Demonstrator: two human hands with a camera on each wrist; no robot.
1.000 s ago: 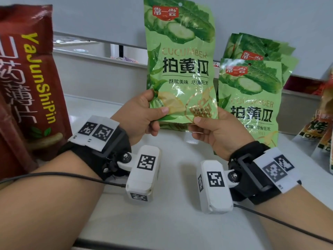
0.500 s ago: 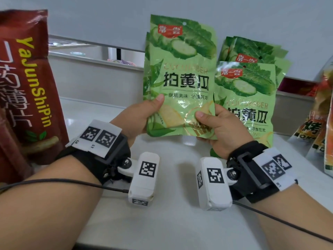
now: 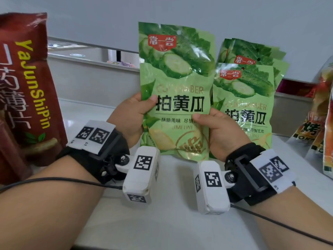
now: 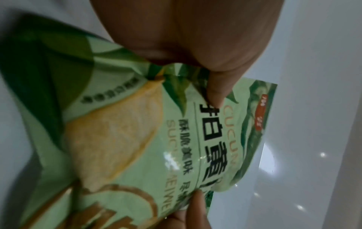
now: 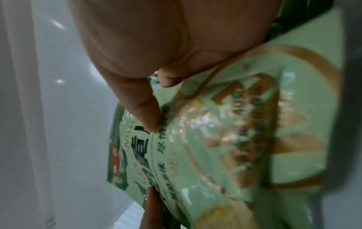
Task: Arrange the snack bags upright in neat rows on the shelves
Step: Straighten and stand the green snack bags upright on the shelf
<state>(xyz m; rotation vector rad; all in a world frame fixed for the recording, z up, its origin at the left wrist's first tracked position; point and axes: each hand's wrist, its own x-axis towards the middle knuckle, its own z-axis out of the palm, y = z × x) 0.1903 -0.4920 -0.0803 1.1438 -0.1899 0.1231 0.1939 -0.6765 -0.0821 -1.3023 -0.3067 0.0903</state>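
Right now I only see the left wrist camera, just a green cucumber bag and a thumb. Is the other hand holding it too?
Observer: Yes. The right hand grips the held cucumber snack bag at its right edge, the left hand at its left edge.
Operator: Is the bag standing up?
Observer: It is upright, label facing the person; its bottom edge looks down at the white shelf.
Operator: Are there more like it?
Observer: A row of standing cucumber bags is right beside it, on the right hand's side.
Operator: Anything on the other side?
Observer: A dark red YaJunShiPin bag stands off to the left.
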